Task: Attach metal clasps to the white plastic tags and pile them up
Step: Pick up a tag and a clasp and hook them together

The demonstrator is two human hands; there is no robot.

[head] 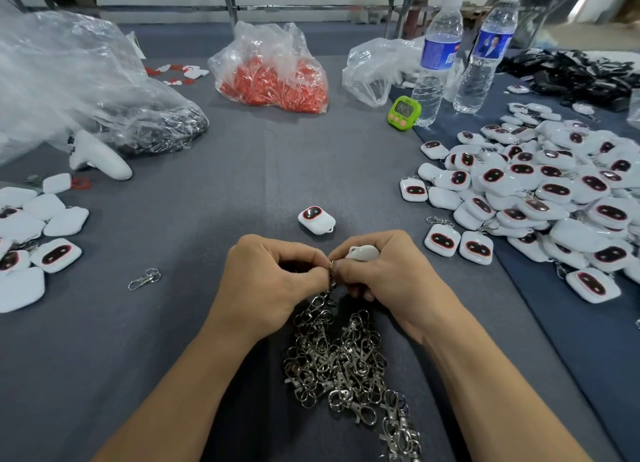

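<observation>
White, glossy and rounded, one tag (362, 252) is sitting in curled fingers of the right hand (388, 276) while fingers of the left hand (270, 276) are pinching a silver clasp (331, 268) against it.

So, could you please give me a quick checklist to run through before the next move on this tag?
1. The right hand grips the white plastic tag: ok.
2. The left hand pinches the silver metal clasp against the tag: ok.
3. Clasp ring fully through the tag's loop: cannot tell, fingers hide it.
4. Held clasp free of the heap of spare metal clasps below the hands: cannot tell.
5. The pile of finished white tags lies to the right for drop-off: ok.
6. The lone white tag with a dark oval face waits ahead of the hands: ok.
</observation>
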